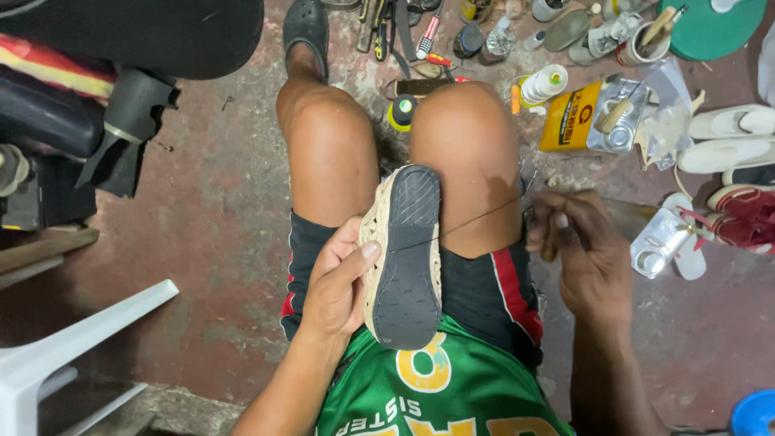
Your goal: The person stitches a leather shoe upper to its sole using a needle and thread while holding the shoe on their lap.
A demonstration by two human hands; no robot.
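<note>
A shoe (404, 258) lies sole-up on my lap between my knees, its dark grey sole edged with a pale stitched rim. My left hand (337, 282) grips the shoe's left side, thumb pressed on the rim. A thin dark thread (476, 222) runs taut from the sole's edge across my right thigh to my right hand (577, 242). That hand is closed around the thread and a small wooden-handled tool, out to the right of my knee.
Tools, bottles, a yellow glue can (569, 117) and thread spools (545, 85) litter the red floor ahead. White and red shoes (731, 161) lie at right. A white plastic chair (56, 355) stands lower left, dark bags upper left.
</note>
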